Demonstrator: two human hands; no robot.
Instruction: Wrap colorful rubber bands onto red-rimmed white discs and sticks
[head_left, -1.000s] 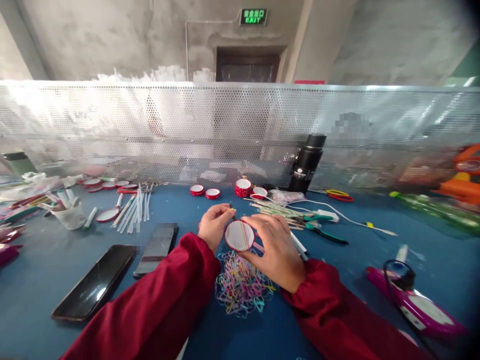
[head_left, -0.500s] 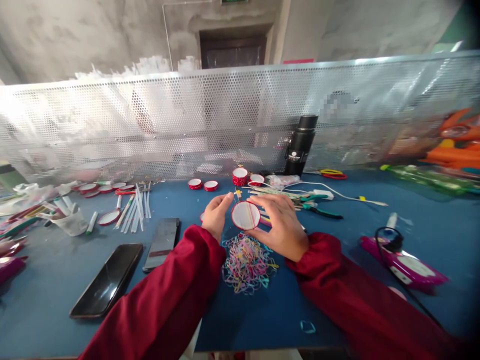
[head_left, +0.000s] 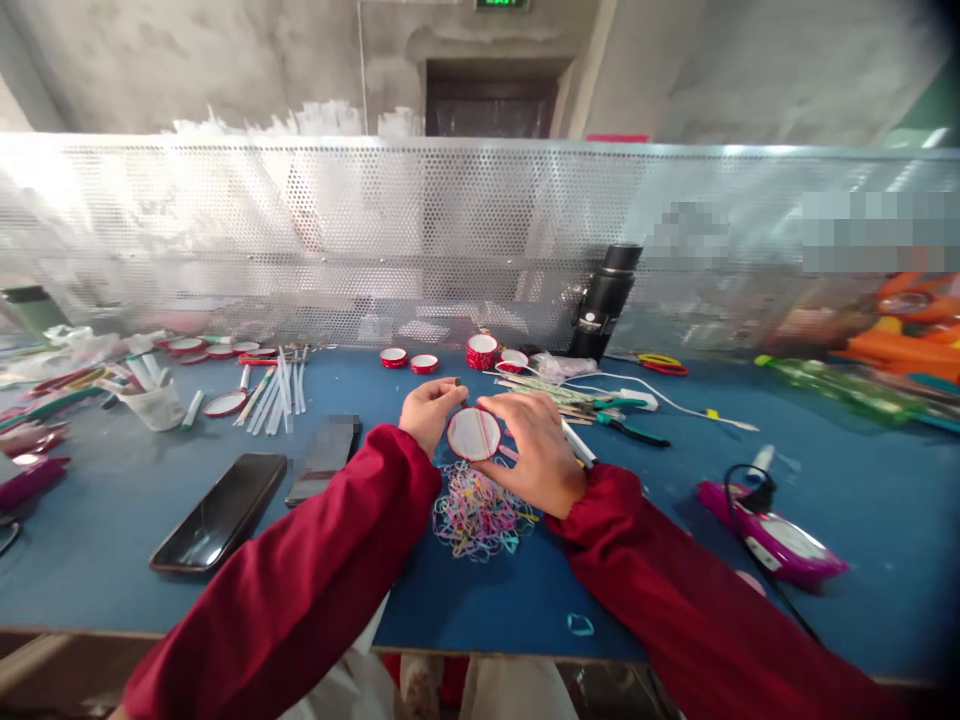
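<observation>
Disc: red-rimmed round disc [head_left: 473,433] with a white face, held up above the table between both hands, its face turned toward the camera.
Surface: blue table [head_left: 120,540], crowded with small parts.
Room: perforated metal screen [head_left: 300,240] stands along the far edge of the table; behind it a bare concrete wall and a dark doorway [head_left: 487,95].
Disc to hands: it sits between the two hands, the left hand at its upper left edge and the right hand wrapping its right and lower edge.
Left hand: left hand [head_left: 429,413] is curled narrow, fingertips pinched at the disc's rim; whether it also holds something small I cannot tell.
Right hand: right hand [head_left: 534,450] is half closed, thumb and fingers gripping the disc's edge.
Below the hands: pile of coloured rubber bands [head_left: 476,510] lies on the table just under the disc.
Left of the hands: dark phone [head_left: 220,512] lies flat, near the left sleeve.
Behind the hands: more red-rimmed lids [head_left: 409,360] and a black flask [head_left: 604,302] near the screen.
Right: green-handled pliers [head_left: 628,431] just beyond the right hand; purple tool [head_left: 772,533] with a black cord, well apart.
</observation>
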